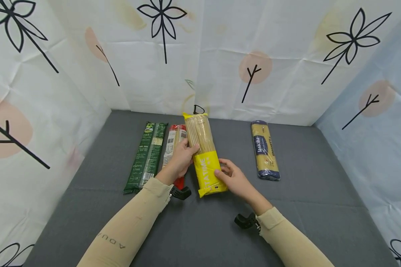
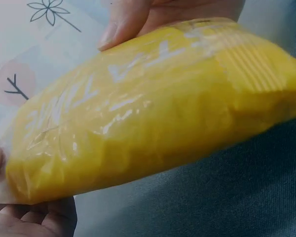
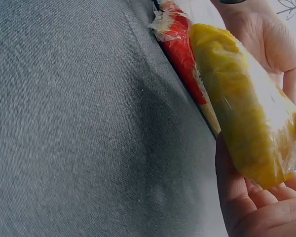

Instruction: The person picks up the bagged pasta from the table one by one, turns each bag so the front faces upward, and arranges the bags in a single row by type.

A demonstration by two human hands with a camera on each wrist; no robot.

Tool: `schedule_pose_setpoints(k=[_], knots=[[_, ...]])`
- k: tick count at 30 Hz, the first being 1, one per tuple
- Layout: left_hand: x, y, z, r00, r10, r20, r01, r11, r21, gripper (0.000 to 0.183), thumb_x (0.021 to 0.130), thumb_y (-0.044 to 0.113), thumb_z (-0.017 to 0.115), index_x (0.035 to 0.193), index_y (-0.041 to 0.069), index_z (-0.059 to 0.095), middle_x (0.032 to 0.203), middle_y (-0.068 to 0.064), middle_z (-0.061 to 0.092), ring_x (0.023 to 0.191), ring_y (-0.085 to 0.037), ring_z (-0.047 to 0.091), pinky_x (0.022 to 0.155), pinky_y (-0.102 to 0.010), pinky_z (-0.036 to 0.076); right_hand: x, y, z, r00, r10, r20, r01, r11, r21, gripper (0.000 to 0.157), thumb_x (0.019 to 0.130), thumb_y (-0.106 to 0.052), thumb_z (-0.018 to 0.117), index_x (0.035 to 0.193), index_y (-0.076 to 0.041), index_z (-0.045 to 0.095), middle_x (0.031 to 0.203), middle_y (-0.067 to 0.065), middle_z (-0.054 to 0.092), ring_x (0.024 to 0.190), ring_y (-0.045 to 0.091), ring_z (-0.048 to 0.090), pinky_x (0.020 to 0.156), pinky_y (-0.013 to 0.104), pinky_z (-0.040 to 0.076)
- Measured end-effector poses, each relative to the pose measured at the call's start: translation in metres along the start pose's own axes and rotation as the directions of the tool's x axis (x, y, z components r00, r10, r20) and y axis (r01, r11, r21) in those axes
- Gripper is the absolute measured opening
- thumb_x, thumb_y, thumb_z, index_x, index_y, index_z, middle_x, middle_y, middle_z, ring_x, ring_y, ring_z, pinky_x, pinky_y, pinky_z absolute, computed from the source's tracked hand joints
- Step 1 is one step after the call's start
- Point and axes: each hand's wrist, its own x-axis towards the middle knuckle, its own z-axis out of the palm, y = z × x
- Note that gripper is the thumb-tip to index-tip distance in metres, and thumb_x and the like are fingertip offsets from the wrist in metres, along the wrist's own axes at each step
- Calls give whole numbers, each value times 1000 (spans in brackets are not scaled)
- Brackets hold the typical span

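Both hands hold a yellow pack of spaghetti, its clear upper half showing the strands, tilted up off the grey table. My left hand grips its left edge, thumb on the front. On the right edge, lower down, my right hand pinches the yellow part between thumb and fingers. In the left wrist view the pack spans the frame with white lettering on it. The right wrist view shows the pack's yellow end above the cloth. A red spaghetti pack lies behind my left hand, partly hidden by it.
A green spaghetti pack lies at the left, beside the red one. Farther right lies a pasta pack with blue ends. Patterned white fabric rises behind the grey table and along both sides.
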Motion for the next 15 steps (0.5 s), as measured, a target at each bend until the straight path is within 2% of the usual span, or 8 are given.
schedule_pose_setpoints(k=[5,10,15], knots=[[1,-3,-1,1000,3,22,-4,1000,16,45,102,23,51,144,18,35,134,-11,50,120,-24,54,99,-41,44,2,3,1,999,-9,36,7,998,64,53,102,-27,51,148,-10,30,132,19,54,98,25,64,80,38,54],[5,-9,-1,999,24,34,-25,999,36,44,102,24,51,144,20,36,134,-8,48,119,-25,53,97,-42,45,3,7,4,1000,-9,-12,10,997,74,52,102,-27,52,147,-10,32,130,19,54,99,25,63,80,38,54],[4,-11,2,996,68,51,-72,994,86,46,102,25,51,145,22,35,133,-8,50,118,-26,54,96,-43,46,3,9,5,997,9,-76,-2,996,89,52,102,-23,51,148,-12,30,136,18,49,106,27,60,82,40,53]])
